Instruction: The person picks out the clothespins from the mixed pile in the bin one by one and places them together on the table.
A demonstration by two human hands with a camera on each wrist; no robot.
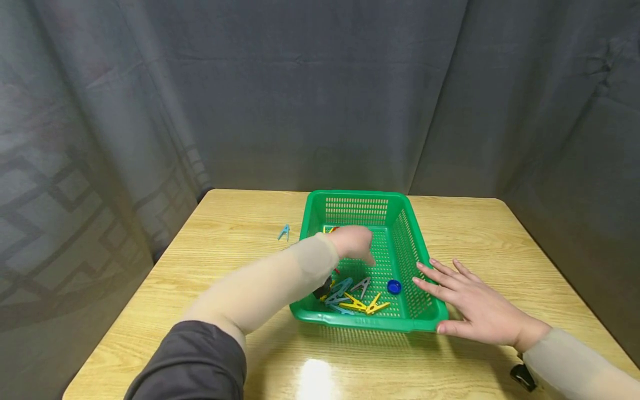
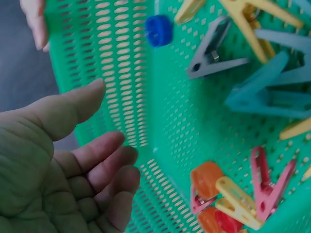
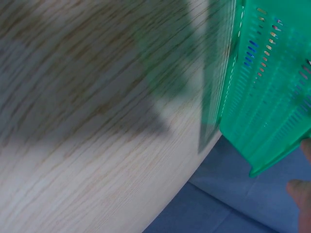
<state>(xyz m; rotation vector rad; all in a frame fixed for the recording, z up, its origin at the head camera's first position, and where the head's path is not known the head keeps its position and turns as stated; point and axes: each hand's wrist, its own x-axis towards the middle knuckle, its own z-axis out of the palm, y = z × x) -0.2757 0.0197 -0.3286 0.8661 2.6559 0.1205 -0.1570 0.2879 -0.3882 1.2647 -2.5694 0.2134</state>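
A green plastic basket [image 1: 360,322] with slotted walls holds clothespins and bottle caps. Over its middle hangs my left hand [image 1: 354,243]; the left wrist view shows its fingers loosely bent, thumb apart, with nothing between them. Below that hand lie a red clothespin [image 2: 272,194], a yellow clothespin [image 2: 238,201] and an orange cap [image 2: 206,179]. Nearer the front are a grey clothespin [image 1: 361,286], a blue clothespin [image 1: 342,287], yellow clothespins [image 1: 377,305] and a blue cap [image 1: 394,286]. My right hand [image 1: 480,308], fingers spread, rests at the basket's right rim.
A light-blue clothespin [image 1: 284,232] lies on the wooden table [image 1: 230,261], left of the basket. Grey curtains [image 1: 310,100] hang behind the table and along both sides. A small black object [image 1: 523,378] shows under the right wrist.
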